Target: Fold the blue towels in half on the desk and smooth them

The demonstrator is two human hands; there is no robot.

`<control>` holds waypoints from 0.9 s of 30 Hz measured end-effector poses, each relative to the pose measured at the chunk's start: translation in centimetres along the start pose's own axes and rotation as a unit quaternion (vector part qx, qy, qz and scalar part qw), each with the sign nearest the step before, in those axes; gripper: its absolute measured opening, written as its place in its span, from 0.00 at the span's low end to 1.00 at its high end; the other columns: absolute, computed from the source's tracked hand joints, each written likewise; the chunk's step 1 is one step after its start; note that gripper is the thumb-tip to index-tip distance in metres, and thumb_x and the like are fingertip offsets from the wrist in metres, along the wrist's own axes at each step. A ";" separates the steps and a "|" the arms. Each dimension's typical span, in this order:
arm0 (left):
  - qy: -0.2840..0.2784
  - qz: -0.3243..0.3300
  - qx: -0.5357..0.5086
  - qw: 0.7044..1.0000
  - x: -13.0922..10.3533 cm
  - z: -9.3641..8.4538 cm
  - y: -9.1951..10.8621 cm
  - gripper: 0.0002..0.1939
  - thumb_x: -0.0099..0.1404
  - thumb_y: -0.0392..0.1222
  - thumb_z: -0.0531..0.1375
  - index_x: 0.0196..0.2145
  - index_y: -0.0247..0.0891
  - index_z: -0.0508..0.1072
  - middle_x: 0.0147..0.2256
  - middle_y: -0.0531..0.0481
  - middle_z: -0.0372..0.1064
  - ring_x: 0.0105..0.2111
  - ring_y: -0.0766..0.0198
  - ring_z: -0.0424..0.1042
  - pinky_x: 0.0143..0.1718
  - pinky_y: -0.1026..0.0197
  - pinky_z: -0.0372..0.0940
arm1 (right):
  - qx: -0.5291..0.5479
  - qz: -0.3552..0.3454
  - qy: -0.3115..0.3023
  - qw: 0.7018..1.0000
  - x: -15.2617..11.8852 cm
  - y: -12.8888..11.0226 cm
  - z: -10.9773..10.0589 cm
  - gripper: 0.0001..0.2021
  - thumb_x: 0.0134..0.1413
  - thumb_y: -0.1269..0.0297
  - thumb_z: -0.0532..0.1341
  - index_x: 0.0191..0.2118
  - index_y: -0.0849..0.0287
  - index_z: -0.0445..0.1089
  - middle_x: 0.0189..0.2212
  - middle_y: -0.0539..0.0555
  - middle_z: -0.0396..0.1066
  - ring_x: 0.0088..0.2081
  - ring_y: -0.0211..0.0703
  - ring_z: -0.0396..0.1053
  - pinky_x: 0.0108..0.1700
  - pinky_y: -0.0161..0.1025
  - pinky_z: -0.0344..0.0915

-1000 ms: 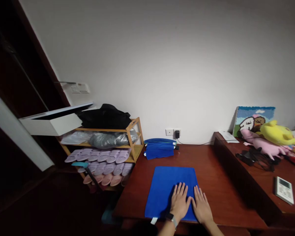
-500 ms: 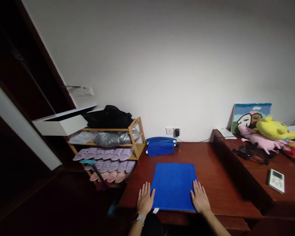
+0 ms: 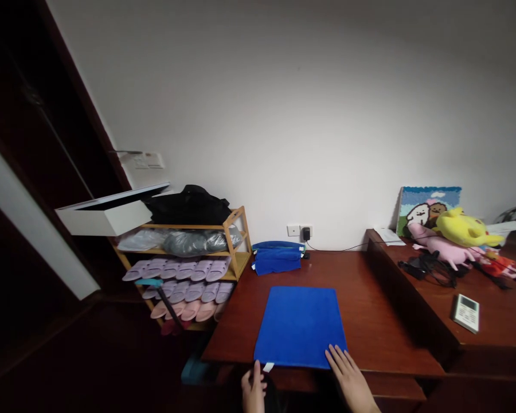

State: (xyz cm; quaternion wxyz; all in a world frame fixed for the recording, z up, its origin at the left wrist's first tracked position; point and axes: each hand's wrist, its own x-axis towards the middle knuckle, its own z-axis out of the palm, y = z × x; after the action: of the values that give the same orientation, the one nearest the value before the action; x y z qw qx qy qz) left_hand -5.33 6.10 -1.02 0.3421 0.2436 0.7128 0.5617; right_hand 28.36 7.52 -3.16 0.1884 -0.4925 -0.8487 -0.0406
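A blue cloth (image 3: 301, 327) lies flat and squared on the brown desk, a small white tag at its near left edge. At the cloth's near left corner is my left hand (image 3: 253, 390), low at the desk's front edge, its index finger pointing up to the corner and the other fingers curled. Whether it grips the cloth is unclear. My right hand (image 3: 347, 373) rests with spread fingers on the near right corner. Folded blue cloths (image 3: 277, 257) lie at the back of the desk against the wall.
Left of the desk (image 3: 370, 321) stands a wooden rack (image 3: 239, 252) with slippers, a black bag (image 3: 191, 206) and a white box (image 3: 107, 221). On the raised right surface are plush toys (image 3: 464, 229), a black cable and a white remote (image 3: 466, 312). A charger (image 3: 306, 233) sits in the wall socket.
Both hands have slid toward me from the cloth's sides to its near corners. My left fingers have curled. The view has shifted slightly to the right.
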 end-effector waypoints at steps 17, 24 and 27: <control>-0.090 -0.107 -0.268 0.953 -3.3 0.7 3.7 0.21 0.49 0.39 0.75 0.40 0.39 0.74 0.34 0.45 0.81 0.39 0.48 0.83 0.46 0.50 0.76 | 0.028 0.011 -0.037 0.999 -0.7 -0.6 -5.5 0.39 0.47 0.77 0.54 0.68 0.51 0.62 0.68 0.51 0.60 0.68 0.54 0.59 0.69 0.55 0.58; -0.184 -0.072 -0.225 0.954 -6.3 2.6 4.2 0.27 0.44 0.53 0.77 0.39 0.39 0.78 0.37 0.43 0.81 0.41 0.45 0.81 0.46 0.51 0.75 | 0.214 0.045 -0.073 0.973 7.0 -12.7 -9.1 0.34 0.57 0.65 0.57 0.70 0.48 0.58 0.69 0.52 0.60 0.68 0.50 0.59 0.69 0.46 0.57; -0.199 -0.019 -0.182 0.963 -6.7 2.8 3.4 0.23 0.46 0.58 0.72 0.35 0.41 0.80 0.40 0.42 0.81 0.48 0.43 0.78 0.50 0.51 0.73 | 0.250 0.050 -0.100 0.962 8.7 -15.4 -8.2 0.34 0.55 0.67 0.57 0.69 0.51 0.60 0.65 0.56 0.67 0.64 0.52 0.65 0.66 0.45 0.63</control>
State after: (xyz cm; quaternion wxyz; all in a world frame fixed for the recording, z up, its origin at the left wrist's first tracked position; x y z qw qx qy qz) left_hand 1.03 3.81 3.32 0.5261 0.2703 0.5209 0.6155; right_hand 13.68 4.68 9.33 0.2212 -0.4736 -0.8205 0.2315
